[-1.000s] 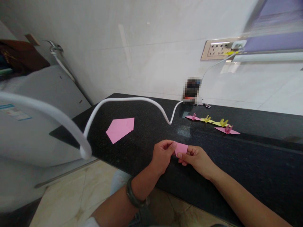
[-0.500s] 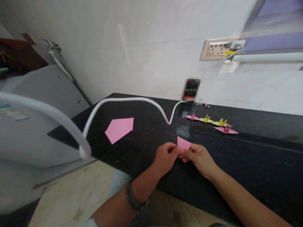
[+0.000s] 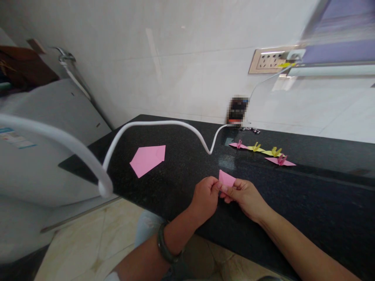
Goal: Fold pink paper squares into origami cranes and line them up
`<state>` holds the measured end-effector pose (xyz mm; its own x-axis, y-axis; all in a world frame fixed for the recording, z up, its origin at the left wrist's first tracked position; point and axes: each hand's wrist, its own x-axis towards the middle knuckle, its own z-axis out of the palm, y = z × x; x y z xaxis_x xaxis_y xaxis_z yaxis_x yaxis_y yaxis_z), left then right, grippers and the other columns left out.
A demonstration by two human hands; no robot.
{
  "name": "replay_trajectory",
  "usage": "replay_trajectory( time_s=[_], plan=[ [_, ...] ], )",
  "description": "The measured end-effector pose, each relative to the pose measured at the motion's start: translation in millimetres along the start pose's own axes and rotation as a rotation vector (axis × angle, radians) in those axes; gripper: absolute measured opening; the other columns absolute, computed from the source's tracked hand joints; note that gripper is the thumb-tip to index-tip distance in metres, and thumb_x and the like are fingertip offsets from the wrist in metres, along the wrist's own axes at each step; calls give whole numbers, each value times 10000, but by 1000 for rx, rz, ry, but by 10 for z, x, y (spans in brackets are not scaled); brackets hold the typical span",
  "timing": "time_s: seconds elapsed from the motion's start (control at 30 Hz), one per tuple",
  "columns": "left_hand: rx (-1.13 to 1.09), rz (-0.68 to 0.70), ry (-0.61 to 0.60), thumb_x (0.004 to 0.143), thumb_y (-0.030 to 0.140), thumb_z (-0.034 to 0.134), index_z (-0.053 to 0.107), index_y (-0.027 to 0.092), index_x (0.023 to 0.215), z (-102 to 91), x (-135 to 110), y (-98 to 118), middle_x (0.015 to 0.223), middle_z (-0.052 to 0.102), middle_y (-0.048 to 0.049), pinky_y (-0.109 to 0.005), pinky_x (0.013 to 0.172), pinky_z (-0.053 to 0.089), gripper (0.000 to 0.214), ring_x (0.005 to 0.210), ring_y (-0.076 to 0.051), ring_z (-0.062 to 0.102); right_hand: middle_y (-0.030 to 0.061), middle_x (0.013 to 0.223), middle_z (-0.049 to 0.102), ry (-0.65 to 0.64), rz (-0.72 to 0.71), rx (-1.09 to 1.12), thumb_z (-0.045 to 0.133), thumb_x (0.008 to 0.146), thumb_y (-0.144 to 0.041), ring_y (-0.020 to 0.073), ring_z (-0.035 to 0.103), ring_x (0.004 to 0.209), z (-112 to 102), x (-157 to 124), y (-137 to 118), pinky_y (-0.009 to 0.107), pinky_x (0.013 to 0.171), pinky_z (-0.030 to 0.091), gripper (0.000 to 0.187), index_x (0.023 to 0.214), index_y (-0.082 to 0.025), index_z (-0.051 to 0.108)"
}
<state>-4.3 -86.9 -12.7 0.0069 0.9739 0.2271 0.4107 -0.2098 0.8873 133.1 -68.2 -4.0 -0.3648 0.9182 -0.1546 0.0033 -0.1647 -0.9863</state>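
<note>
My left hand (image 3: 205,195) and my right hand (image 3: 244,195) meet over the front of a black stone counter (image 3: 307,203). Both pinch a small folded pink paper (image 3: 226,178), whose upper corner sticks up above my fingertips. The fingers of both hands are curled closed on it. A dark bangle sits on my left wrist.
A larger folded pink sheet (image 3: 148,159) lies flat to the left. Several small pink and yellow paper cranes (image 3: 262,152) stand in a row at the back. A white cable (image 3: 164,124) loops across the counter to a wall socket (image 3: 271,61). A grey appliance (image 3: 41,136) stands left.
The small pink paper has been turned from lying across my fingers to standing up with a corner pointing upward. My hands have closed in together and shifted slightly.
</note>
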Motion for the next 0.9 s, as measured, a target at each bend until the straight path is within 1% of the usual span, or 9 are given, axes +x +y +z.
replay_trajectory(
  time_s=[0.13, 0.27, 0.3, 0.4, 0.47, 0.57, 0.63, 0.73, 0.9],
  plan=[
    [-111, -50, -28, 767, 338, 425, 553, 159, 675, -4, -3, 6, 627, 544, -18, -229, 570, 352, 238, 613, -128, 474, 34, 601, 619, 0, 6, 16, 639, 620, -400, 92, 523, 475, -7, 0, -4, 220, 462, 422, 297, 723, -123, 612],
    [-355, -84, 7, 756, 342, 454, 589, 154, 891, -12, 21, 34, 771, 598, -41, -229, 615, 392, 268, 669, -128, 512, 16, 563, 597, -50, 21, -45, 626, 644, -374, 74, 492, 435, -9, -19, -16, 205, 438, 391, 252, 672, -125, 596],
    [-401, -99, 20, 750, 339, 466, 592, 150, 910, -17, 29, 36, 793, 602, -47, -231, 622, 397, 278, 679, -129, 515, 14, 554, 591, -73, 25, -73, 620, 651, -371, 71, 485, 429, -2, -26, -19, 204, 435, 385, 248, 662, -125, 590],
    [-496, -172, 29, 728, 338, 499, 618, 122, 800, -26, 53, 13, 707, 590, -45, -231, 586, 401, 258, 619, -119, 503, 7, 560, 575, -106, 2, -157, 596, 672, -366, 77, 481, 446, 28, -35, -20, 208, 445, 383, 236, 675, -130, 577],
    [-575, -231, 32, 715, 348, 514, 616, 113, 760, -23, 63, -17, 664, 576, -37, -232, 561, 402, 260, 582, -110, 495, -3, 579, 553, -52, -72, -202, 586, 679, -364, 87, 479, 478, 39, -28, -9, 211, 454, 382, 220, 708, -146, 570],
    [-673, -298, 35, 691, 365, 544, 614, 105, 748, -8, 70, -41, 656, 573, -36, -235, 549, 411, 275, 556, -100, 496, -16, 589, 516, 107, -214, -255, 572, 693, -358, 97, 465, 514, 25, -9, 18, 216, 470, 374, 201, 767, -172, 573],
    [-723, -318, 25, 677, 362, 563, 613, 104, 737, 0, 71, -31, 642, 568, -31, -234, 545, 417, 270, 539, -91, 493, -8, 604, 523, 187, -269, -301, 564, 701, -350, 102, 461, 525, 2, -1, 29, 224, 482, 372, 187, 764, -175, 587],
    [-813, -328, -20, 677, 358, 569, 608, 100, 751, 1, 68, 4, 639, 564, -28, -243, 565, 433, 271, 540, -87, 501, 14, 645, 554, 241, -308, -362, 559, 706, -341, 112, 474, 553, -28, -2, 25, 232, 500, 376, 180, 720, -169, 610],
    [-918, -304, -161, 709, 364, 536, 596, 92, 842, -5, 70, 24, 719, 580, -55, -288, 653, 450, 308, 621, -111, 537, 32, 700, 587, 312, -323, -378, 553, 704, -350, 128, 509, 597, -45, -8, 17, 240, 518, 401, 224, 800, -167, 640]
  ],
)
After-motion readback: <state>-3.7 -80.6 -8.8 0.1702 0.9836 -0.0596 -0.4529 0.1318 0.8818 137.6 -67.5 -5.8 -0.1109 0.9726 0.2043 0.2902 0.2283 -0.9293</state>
